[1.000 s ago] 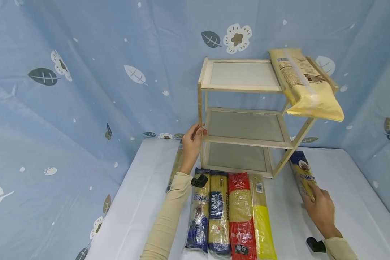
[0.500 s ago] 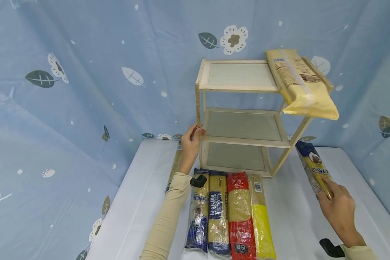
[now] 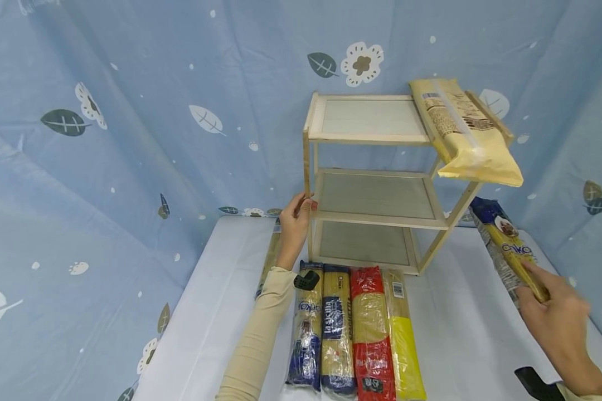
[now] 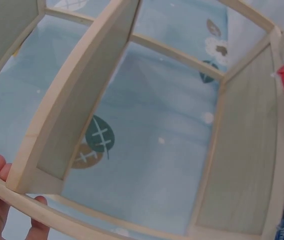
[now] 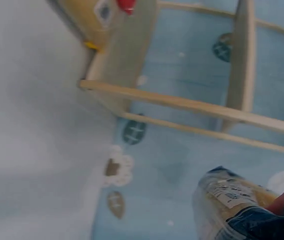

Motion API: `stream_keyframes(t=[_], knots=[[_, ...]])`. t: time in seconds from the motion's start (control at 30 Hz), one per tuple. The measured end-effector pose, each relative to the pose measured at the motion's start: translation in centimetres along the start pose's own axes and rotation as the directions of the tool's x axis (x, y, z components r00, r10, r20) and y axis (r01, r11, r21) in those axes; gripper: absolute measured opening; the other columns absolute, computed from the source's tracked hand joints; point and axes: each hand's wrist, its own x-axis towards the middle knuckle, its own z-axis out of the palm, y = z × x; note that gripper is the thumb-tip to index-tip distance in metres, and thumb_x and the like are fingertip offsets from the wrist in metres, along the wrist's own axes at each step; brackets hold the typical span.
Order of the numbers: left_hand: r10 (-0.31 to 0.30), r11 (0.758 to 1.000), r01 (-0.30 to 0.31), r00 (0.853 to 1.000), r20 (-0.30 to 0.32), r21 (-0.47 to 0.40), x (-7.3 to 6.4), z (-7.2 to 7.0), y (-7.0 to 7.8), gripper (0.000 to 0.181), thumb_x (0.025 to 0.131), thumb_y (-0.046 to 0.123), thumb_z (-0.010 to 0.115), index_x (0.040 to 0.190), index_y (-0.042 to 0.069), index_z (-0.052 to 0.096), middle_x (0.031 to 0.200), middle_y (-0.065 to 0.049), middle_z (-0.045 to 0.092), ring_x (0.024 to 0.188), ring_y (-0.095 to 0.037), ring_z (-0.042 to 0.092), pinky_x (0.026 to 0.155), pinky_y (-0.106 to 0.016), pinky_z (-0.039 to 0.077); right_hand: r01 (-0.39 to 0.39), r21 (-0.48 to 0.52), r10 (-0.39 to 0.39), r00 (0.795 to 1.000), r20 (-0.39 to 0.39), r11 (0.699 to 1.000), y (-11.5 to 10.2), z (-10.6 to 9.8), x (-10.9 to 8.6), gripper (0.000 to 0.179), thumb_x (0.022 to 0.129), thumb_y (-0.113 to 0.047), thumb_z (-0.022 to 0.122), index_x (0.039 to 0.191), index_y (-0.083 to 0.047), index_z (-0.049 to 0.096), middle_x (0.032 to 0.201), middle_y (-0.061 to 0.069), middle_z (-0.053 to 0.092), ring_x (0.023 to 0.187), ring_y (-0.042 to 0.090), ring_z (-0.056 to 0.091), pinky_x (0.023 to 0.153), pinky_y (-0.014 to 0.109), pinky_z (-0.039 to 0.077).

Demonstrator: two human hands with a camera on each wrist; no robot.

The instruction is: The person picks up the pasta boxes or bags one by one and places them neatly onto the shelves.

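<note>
**Right hand (image 3: 557, 314) clamped on blue-and-yellow packet (image 3: 509, 245), left hand (image 3: 294, 223) clamped on wooden rack (image 3: 378, 220)**

Clock refs: head view, 12 = top.

- Packet: at 4 o'clock from the rack, gripped near its lower end, blue end pointing to 11. Right wrist view is blurred but shows a gap between packet and rack; hand there is mostly cut off at 4.
- Left hand: at 8 o'clock on the rack, thumb and fingers closed round the front upright (image 3: 306, 161). Left wrist view agrees, fingers at the frame beside a shelf panel.
- Rack: three tiers, standing on the white surface (image 3: 205, 312). Yellow bag (image 3: 466, 131) lies on the top tier at 2, overhanging the front edge.
- Row at 6 o'clock from rack, side by side, running 9 to 3: blue-ended packet (image 3: 306, 328), la sicilia packet (image 3: 338, 328), red packet (image 3: 373, 334), yellow-ended packet (image 3: 405, 345).
- One more packet (image 3: 269, 259) at 7 o'clock from the left hand, partly hidden by the forearm.
</note>
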Motion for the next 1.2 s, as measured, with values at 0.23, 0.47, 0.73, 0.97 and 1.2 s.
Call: stream_keyframes(t=[0.23, 0.47, 0.73, 0.97, 1.2], knots=[[0.003, 1.0, -0.003, 1.0, -0.001, 0.01, 0.0, 0.2, 0.2, 0.023, 0.098, 0.0, 0.048, 0.115, -0.008, 0.061, 0.092, -0.029, 0.064, 0.088, -0.039, 0.062, 0.083, -0.042, 0.05, -0.1, -0.064, 0.101, 0.995, 0.012, 0.993, -1.9, -1.8, 1.0, 0.05, 0.081, 0.014, 0.05, 0.13, 0.008, 0.052, 0.119, 0.038, 0.052, 0.093, 0.06, 0.052, 0.065, 0.059, 0.049], [0.024, 1.0, -0.024, 1.0, -0.012, 0.012, 0.1, 0.3, 0.3, 0.022, 0.096, -0.006, 0.048, 0.114, -0.01, 0.061, 0.09, -0.029, 0.064, 0.086, -0.041, 0.063, 0.081, -0.044, 0.05, -0.174, -0.1, 0.179, 0.983, 0.047, 0.98, -3.1, -3.4, 2.3, 0.05, 0.086, 0.009, 0.044, 0.137, 0.006, 0.044, 0.127, 0.04, 0.045, 0.093, 0.06, 0.049, 0.053, 0.058, 0.047], [0.026, 1.0, -0.026, 1.0, -0.008, -0.01, 0.1, 0.5, 0.1, 0.022, 0.095, -0.009, 0.048, 0.113, -0.01, 0.061, 0.09, -0.03, 0.064, 0.085, -0.041, 0.062, 0.082, -0.044, 0.05, -0.279, -0.047, 0.28, 0.96, 0.013, 0.959, -4.6, -4.9, 3.3, 0.051, 0.091, 0.008, 0.038, 0.141, 0.0, 0.041, 0.138, 0.033, 0.04, 0.112, 0.057, 0.043, 0.086, 0.053, 0.046], [0.02, 1.0, -0.02, 1.0, -0.009, -0.002, -0.1, 0.6, -0.2, 0.022, 0.096, -0.005, 0.048, 0.114, -0.008, 0.061, 0.091, -0.029, 0.064, 0.086, -0.04, 0.063, 0.082, -0.04, 0.051, -0.217, 0.029, 0.218, 0.965, -0.142, 0.976, -4.8, -5.6, 4.4, 0.04, 0.094, 0.004, 0.048, 0.133, -0.003, 0.053, 0.132, 0.027, 0.049, 0.115, 0.047, 0.048, 0.092, 0.015, 0.031], [0.018, 1.0, -0.019, 1.0, -0.011, -0.022, 0.0, 0.6, -0.3, 0.023, 0.096, -0.006, 0.047, 0.114, -0.009, 0.061, 0.091, -0.03, 0.064, 0.085, -0.041, 0.062, 0.084, -0.04, 0.05, -0.504, 0.145, 0.519, 0.849, -0.1, 0.852, -6.3, -6.7, 6.7, 0.045, 0.1, -0.003, 0.041, 0.14, -0.021, 0.047, 0.144, 0.004, 0.041, 0.113, 0.0, 0.037, 0.103, 0.026, 0.034]])
